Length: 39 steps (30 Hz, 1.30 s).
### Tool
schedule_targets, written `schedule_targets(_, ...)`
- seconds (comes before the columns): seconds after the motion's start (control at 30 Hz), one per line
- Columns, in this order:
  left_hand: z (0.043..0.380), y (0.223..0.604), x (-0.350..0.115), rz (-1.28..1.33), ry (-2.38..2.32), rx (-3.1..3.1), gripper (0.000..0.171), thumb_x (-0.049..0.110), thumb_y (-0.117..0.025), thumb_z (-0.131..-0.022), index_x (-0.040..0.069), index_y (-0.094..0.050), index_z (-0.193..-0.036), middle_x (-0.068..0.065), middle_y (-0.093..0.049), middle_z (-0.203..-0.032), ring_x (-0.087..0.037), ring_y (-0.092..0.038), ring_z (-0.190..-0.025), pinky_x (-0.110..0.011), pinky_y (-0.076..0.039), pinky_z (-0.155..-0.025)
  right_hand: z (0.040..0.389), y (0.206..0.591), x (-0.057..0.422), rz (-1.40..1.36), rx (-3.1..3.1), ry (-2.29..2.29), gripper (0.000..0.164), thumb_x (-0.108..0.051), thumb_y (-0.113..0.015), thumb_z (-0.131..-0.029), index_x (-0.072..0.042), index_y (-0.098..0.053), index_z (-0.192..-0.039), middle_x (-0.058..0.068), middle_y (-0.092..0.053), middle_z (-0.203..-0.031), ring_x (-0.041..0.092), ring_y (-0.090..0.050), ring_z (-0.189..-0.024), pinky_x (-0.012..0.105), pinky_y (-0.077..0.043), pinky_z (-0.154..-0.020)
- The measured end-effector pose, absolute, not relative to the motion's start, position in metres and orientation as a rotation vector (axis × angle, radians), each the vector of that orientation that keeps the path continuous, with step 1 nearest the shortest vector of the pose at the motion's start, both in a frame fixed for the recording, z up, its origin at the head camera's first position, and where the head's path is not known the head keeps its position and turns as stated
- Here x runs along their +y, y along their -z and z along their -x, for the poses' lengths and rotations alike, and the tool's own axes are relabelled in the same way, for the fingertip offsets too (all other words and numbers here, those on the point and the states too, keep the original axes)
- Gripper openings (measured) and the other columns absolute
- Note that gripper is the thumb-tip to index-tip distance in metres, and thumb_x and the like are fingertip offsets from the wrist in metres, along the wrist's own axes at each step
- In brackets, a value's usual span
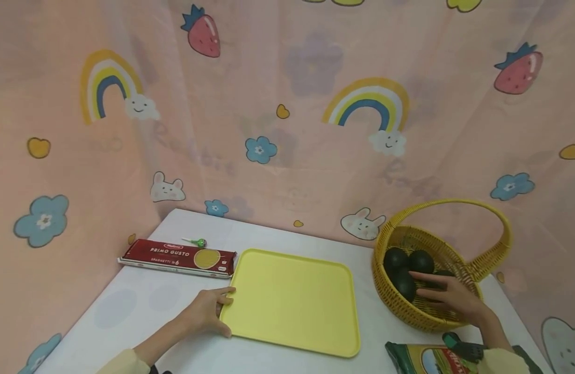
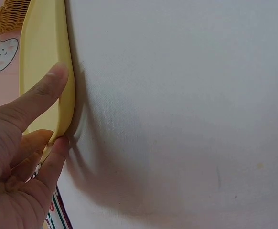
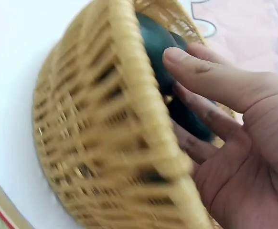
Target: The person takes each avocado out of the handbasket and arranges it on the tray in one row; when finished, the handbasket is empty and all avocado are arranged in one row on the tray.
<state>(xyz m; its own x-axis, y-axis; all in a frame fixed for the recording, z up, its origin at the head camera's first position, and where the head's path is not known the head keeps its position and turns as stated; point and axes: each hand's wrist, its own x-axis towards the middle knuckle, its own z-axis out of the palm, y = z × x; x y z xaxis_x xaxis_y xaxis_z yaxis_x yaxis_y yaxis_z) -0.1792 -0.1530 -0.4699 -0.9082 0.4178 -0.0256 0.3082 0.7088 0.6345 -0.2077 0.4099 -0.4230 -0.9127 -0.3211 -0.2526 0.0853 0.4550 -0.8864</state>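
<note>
My left hand [image 1: 205,311] pinches the left edge of a yellow rectangular tray [image 1: 294,301] lying on the white table. The left wrist view shows the thumb on the tray's rim [image 2: 65,95] and the fingers at its corner. My right hand [image 1: 455,298] reaches into a yellow wicker basket [image 1: 385,280] with a tall handle. Several dark green, avocado-like fruits [image 1: 403,284] lie inside. From the right wrist view, the thumb is right at a dark green fruit [image 3: 155,50], with the other fingers extended down among the fruits, partly hidden by the basket wall.
A red spaghetti packet [image 1: 175,258] lies left of the tray, with a small green-wrapped lollipop [image 1: 200,242] behind it. In front of the basket is a green and yellow bag [image 1: 427,358], partly under my right forearm. A patterned pink cloth [image 1: 287,182] hangs behind the table.
</note>
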Motion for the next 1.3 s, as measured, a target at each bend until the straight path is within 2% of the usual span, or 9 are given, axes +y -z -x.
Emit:
schedule_targets(0.17,0.180,0.472,-0.154,-0.606,-0.983,2.745,0.071,0.018,-0.093,-0.052,-0.012,-0.064,-0.110,-0.020,-0.055,-0.132,-0.022,-0.057,-0.103,-0.028,-0.053,-0.083,0.212,0.428,0.400,0.194,2.367,1.427,0.060,-0.020,-0.062,-0.094,0.001,-0.036,-0.145,0.041,-0.019,-0.146,0.023,-0.061,-0.108,0.040,-0.056,-0.085)
schedule_targets(0.23,0.180,0.473,-0.154,-0.609,-0.988,2.744,0.072,0.018,-0.093,-0.052,-0.012,-0.064,-0.110,-0.020,-0.055,-0.132,-0.023,-0.058,-0.105,-0.033,-0.054,-0.086,0.214,0.430,0.399,0.198,2.383,1.403,0.063,-0.020,-0.062,-0.094,0.002,-0.034,-0.145,0.042,-0.018,-0.146,0.032,-0.058,-0.114,0.040,-0.057,-0.084)
schedule_targets(0.37,0.179,0.473,-0.154,-0.608,-1.004,2.734,0.071,0.016,-0.093,-0.052,-0.013,-0.064,-0.110,-0.021,-0.055,-0.132,-0.019,-0.057,-0.095,-0.022,-0.052,-0.076,0.216,0.434,0.399,0.168,2.395,1.346,0.067,-0.023,-0.063,-0.093,-0.001,-0.031,-0.147,0.040,-0.013,-0.148,0.054,-0.031,-0.130,0.042,-0.056,-0.086)
schedule_targets(0.43,0.179,0.473,-0.154,-0.617,-1.003,2.738,0.071,0.017,-0.093,-0.052,-0.013,-0.064,-0.110,-0.021,-0.056,-0.132,-0.018,-0.055,-0.091,-0.019,-0.050,-0.072,0.216,0.437,0.401,0.139,2.402,1.328,0.068,-0.024,-0.064,-0.093,-0.002,-0.030,-0.148,0.040,-0.011,-0.149,0.059,-0.015,-0.133,0.042,-0.056,-0.086)
schedule_targets(0.5,0.178,0.472,-0.154,-0.623,-0.992,2.748,0.071,0.018,-0.093,-0.052,-0.013,-0.064,-0.109,-0.020,-0.056,-0.132,-0.017,-0.054,-0.091,-0.019,-0.049,-0.072,0.215,0.439,0.403,0.105,2.371,1.364,0.068,-0.024,-0.063,-0.093,-0.004,-0.029,-0.149,0.039,-0.008,-0.149,0.058,-0.015,-0.133,0.043,-0.055,-0.087)
schedule_targets(0.8,0.178,0.469,-0.154,-0.620,-1.007,2.732,0.071,0.017,-0.093,-0.053,-0.014,-0.064,-0.110,-0.022,-0.055,-0.133,-0.019,-0.058,-0.095,-0.028,-0.055,-0.079,0.214,0.440,0.412,0.075,2.162,1.587,0.055,-0.017,-0.061,-0.095,-0.027,-0.041,-0.145,0.045,0.002,-0.145,0.040,-0.051,-0.120,0.046,-0.055,-0.087)
schedule_targets(0.9,0.179,0.470,-0.154,-0.630,-1.001,2.737,0.071,0.017,-0.093,-0.053,-0.013,-0.064,-0.110,-0.022,-0.054,-0.133,-0.022,-0.059,-0.101,-0.032,-0.055,-0.083,0.213,0.437,0.413,0.099,2.159,1.594,0.053,-0.017,-0.060,-0.095,-0.034,-0.044,-0.142,0.046,0.003,-0.144,0.037,-0.056,-0.116,0.046,-0.055,-0.086)
schedule_targets(1.1,0.179,0.471,-0.155,-0.620,-0.993,2.740,0.072,0.017,-0.093,-0.052,-0.013,-0.064,-0.111,-0.022,-0.054,-0.133,-0.018,-0.057,-0.091,-0.021,-0.052,-0.072,0.209,0.432,0.411,0.116,2.156,1.621,0.054,-0.016,-0.059,-0.096,-0.033,-0.042,-0.144,0.043,0.003,-0.147,0.031,-0.058,-0.114,0.047,-0.054,-0.089)
schedule_targets(1.3,0.179,0.472,-0.155,-0.627,-0.996,2.737,0.072,0.018,-0.093,-0.052,-0.013,-0.064,-0.110,-0.022,-0.055,-0.133,-0.017,-0.058,-0.089,-0.023,-0.054,-0.075,0.201,0.428,0.407,0.135,2.156,1.655,0.054,-0.015,-0.057,-0.097,-0.037,-0.041,-0.143,0.043,0.003,-0.147,0.025,-0.063,-0.105,0.046,-0.054,-0.090)
